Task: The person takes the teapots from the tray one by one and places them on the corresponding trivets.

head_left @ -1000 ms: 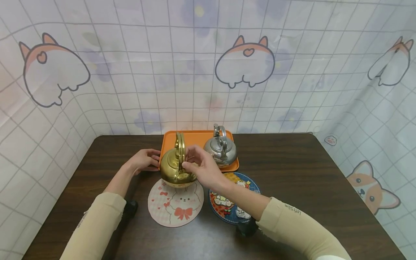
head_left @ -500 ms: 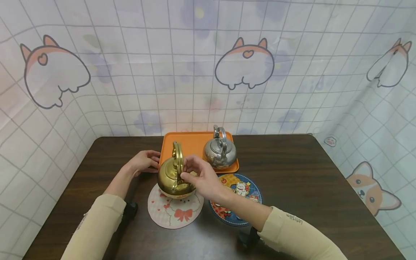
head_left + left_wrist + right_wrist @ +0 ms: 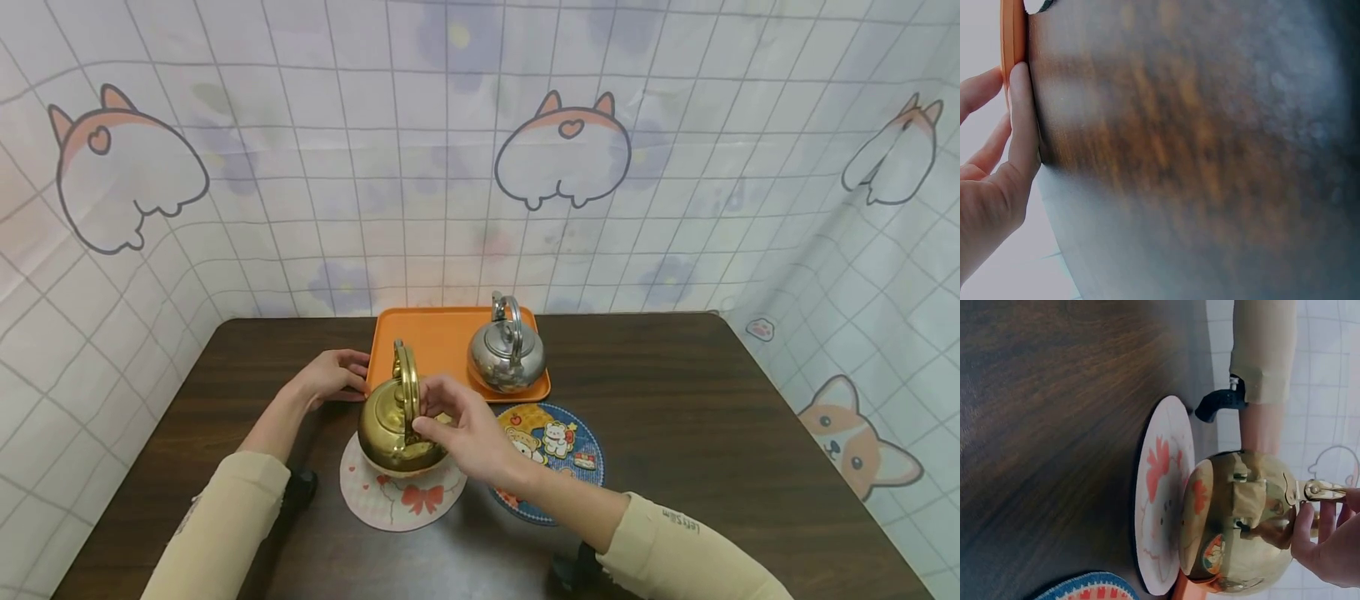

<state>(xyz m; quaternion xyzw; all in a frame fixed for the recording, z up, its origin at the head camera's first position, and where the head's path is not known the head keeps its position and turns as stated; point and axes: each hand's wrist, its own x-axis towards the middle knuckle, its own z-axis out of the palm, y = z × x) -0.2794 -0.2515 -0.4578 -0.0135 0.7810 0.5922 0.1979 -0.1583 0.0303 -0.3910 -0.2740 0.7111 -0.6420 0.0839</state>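
Note:
A shiny gold kettle (image 3: 390, 425) is over the pink round mat (image 3: 405, 508). My right hand (image 3: 468, 429) pinches its upright handle from the right side. In the right wrist view, the kettle's base (image 3: 1196, 515) is very close to the mat; whether they touch I cannot tell. An orange tray (image 3: 435, 333) lies at the back of the table, and my left hand (image 3: 332, 377) is at its left edge. The left wrist view has the tray's rim (image 3: 1014, 31) between that thumb and a finger. On the tray's right part stands a silver kettle (image 3: 507, 358).
Right of the pink mat lies a blue round mat (image 3: 558, 446) with cartoon bears, partly covered by my right forearm. The dark wooden table (image 3: 675, 417) extends to the right. A tiled-pattern curtain (image 3: 450, 208) borders it at the back and sides.
My right hand has brought the gold kettle down and toward me, from the tray's front edge to over the pink mat. My left hand has stayed at the tray's edge.

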